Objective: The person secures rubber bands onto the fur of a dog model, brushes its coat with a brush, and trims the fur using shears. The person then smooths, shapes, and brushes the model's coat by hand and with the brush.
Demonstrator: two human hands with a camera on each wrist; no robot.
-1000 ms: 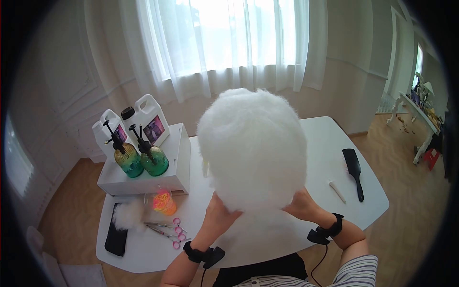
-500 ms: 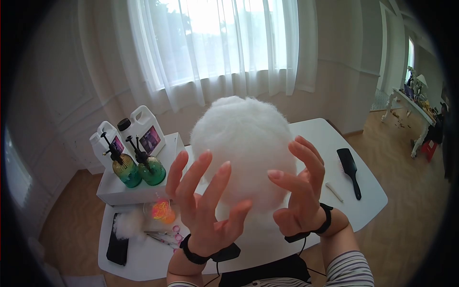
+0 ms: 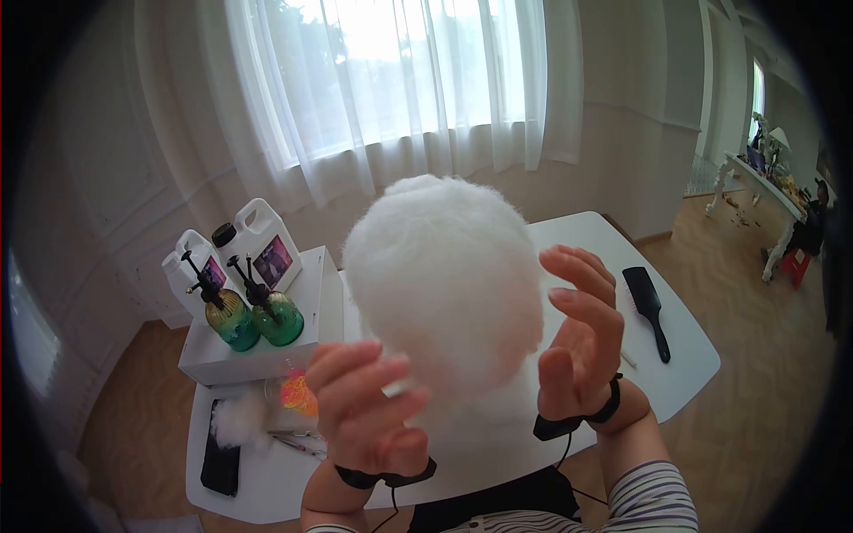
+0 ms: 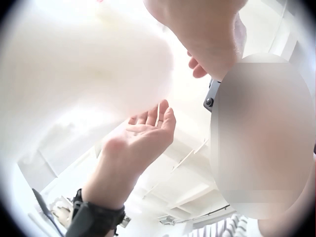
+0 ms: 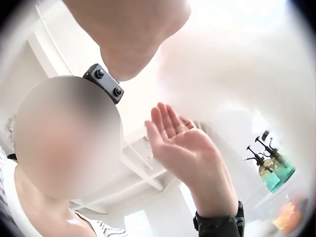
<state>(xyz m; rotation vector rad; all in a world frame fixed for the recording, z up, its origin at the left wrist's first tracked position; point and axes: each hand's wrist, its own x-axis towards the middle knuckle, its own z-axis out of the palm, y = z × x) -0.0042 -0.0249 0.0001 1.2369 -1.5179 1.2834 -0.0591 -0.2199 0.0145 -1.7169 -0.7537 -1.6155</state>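
Observation:
A large, rounded mass of white fluffy fur [image 3: 444,275] stands over the middle of the table, its support hidden. My left hand [image 3: 369,413] is raised at its near left side, fingers loosely bent and slightly blurred, holding nothing. On the near right, my right hand [image 3: 582,342] is up with its palm turned inward, fingers spread and relaxed, nothing in them. The left wrist view shows the right hand [image 4: 143,140] with its palm up beside the white mass. In the right wrist view the left hand [image 5: 190,150] appears in a similar pose.
Two green spray bottles [image 3: 280,324] and white jugs [image 3: 267,244] stand on a white box [image 3: 306,324] at left. Nearby lie a black case [image 3: 219,462], a tuft of white fluff [image 3: 240,419], scissors [image 3: 298,441] and a cup of colourful bands [image 3: 298,393]. A black paddle brush [image 3: 646,306] lies right.
Both hands have let go of the lower sides of the white mass and risen in front of it. Since then the left hand has lowered and its fingers have bent; the two hands have moved further apart.

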